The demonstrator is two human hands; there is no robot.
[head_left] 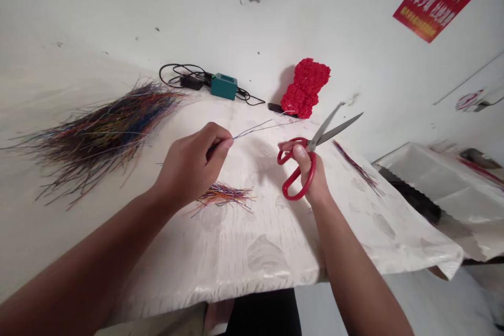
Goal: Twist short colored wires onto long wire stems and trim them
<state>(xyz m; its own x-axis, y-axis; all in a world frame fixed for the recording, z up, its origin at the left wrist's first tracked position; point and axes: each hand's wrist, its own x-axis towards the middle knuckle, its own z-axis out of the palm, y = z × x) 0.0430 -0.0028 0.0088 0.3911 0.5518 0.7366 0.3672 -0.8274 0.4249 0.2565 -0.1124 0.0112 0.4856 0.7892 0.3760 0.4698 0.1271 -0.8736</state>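
Observation:
My left hand (199, 160) is closed in a pinch around a few thin wires (252, 129), whose ends stick out to the right, dark blue among them. In my right hand (311, 168) is a pair of scissors (293, 189) with red handles. Its blades are spread apart and point up and to the right, away from the wires. Beneath my left hand lies a small bundle of cut wires (226, 195), mostly orange and purple. A large heap of multicoloured wires (106, 128) spreads over the left side of the table.
A white patterned cloth covers the table (255, 257). Along the wall are a teal box (224, 86) with black cables and a red, flower-like bundle (305, 86). Another thin bunch of wires (356, 167) lies at right. A second covered table (441, 184) stands beyond.

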